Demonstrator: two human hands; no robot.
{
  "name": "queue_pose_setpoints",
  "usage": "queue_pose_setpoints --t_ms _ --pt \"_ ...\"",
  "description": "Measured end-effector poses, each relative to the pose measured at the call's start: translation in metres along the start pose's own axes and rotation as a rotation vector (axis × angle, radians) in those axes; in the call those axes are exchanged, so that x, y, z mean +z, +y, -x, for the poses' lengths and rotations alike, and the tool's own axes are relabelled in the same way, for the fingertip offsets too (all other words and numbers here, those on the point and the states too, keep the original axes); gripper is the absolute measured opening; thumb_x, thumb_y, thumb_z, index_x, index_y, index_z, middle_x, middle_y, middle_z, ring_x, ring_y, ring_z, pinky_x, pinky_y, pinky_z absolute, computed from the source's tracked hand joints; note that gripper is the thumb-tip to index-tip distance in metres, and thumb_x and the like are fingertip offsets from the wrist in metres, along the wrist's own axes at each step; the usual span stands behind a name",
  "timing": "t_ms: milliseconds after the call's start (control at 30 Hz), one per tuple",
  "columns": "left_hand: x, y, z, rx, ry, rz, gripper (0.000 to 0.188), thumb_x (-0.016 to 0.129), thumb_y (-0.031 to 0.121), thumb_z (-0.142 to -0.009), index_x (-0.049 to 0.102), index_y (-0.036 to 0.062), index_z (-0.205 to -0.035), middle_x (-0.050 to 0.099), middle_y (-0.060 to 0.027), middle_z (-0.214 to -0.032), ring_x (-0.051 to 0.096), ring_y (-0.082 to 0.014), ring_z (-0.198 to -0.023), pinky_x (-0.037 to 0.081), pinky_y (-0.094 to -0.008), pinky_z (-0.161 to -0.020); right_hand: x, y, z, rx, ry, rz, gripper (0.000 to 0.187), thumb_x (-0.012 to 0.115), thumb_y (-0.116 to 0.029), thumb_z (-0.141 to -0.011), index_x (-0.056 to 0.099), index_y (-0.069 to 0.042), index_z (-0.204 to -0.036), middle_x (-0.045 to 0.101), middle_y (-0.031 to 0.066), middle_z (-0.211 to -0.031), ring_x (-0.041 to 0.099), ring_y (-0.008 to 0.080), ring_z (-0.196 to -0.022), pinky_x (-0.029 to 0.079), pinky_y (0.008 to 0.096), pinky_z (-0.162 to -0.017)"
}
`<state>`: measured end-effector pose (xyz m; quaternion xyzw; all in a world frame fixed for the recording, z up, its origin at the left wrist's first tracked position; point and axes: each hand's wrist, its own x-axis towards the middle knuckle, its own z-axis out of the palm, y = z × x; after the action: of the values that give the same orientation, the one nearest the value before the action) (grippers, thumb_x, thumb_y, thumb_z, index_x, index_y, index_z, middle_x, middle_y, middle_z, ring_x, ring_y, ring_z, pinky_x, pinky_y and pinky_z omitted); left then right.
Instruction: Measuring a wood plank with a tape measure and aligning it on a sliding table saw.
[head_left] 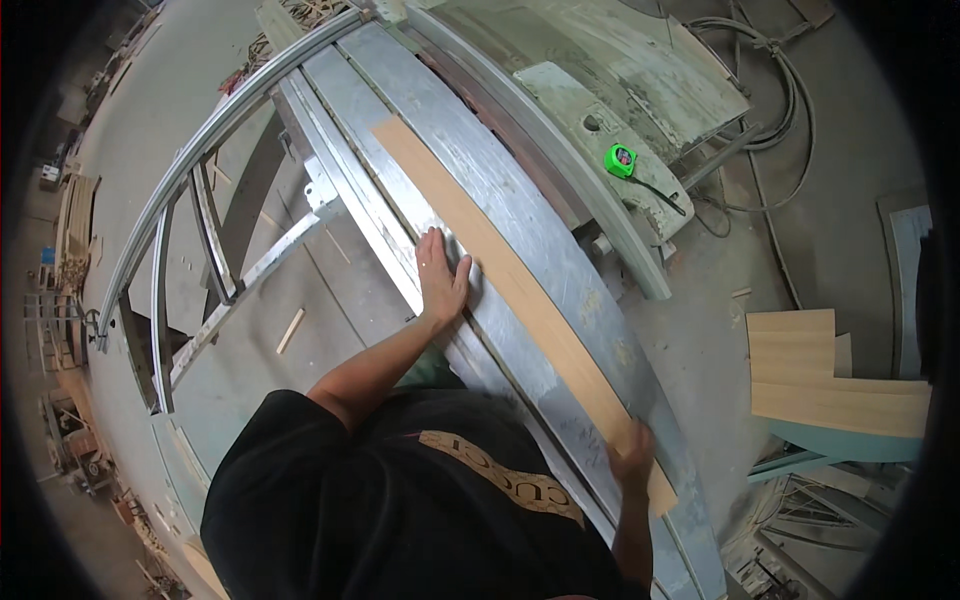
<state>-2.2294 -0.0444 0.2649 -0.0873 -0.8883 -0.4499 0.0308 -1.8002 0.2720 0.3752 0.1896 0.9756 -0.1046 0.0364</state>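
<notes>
A long, thin light-brown wooden strip lies flat on the grey metal tabletop of a saw bench, running from the far left down to the near right. My left hand rests on the metal at the strip's left edge, fingers stretched forward and thumb out toward the wood. Across the near end of the strip, my right hand is bent over it with the fingers closed on its edges; part of the grip is hidden by the hand itself.
A grey fence rail runs along the bench's right side. Past it, a green tape measure sits on a dusty machine surface. Plywood sheets lie at the right. A curved metal frame extends left, with a wood offcut on the floor.
</notes>
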Motion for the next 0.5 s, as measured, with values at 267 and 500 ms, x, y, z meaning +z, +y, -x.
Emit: queue_pose_setpoints --t_ms 267,500 --pt "0.038 -0.002 -0.11 -0.012 -0.059 -0.243 0.087 0.062 0.042 -0.095 0.029 -0.0147 -0.152 0.023 -0.0404 -0.16 0.014 -0.051 -0.155 0.004 -0.059 -0.126 -0.031 0.044 -0.001 0.272 -0.205 -0.067 0.075 0.081 -0.018 -0.082 0.048 -0.001 -0.148 0.051 0.0253 -0.146 0.047 0.0436 -0.137 0.036 0.0497 -0.117" --pt "0.083 0.014 -0.185 -0.014 0.075 -0.231 0.092 0.068 0.045 -0.09 0.03 -0.0096 -0.154 0.027 -0.0382 -0.16 0.016 -0.0492 -0.155 0.007 -0.0586 -0.126 -0.025 0.035 -0.06 0.223 -0.142 -0.046 0.083 0.086 -0.01 -0.075 0.047 0.0 -0.147 0.049 0.0241 -0.144 0.048 0.045 -0.133 0.04 0.0499 -0.115"
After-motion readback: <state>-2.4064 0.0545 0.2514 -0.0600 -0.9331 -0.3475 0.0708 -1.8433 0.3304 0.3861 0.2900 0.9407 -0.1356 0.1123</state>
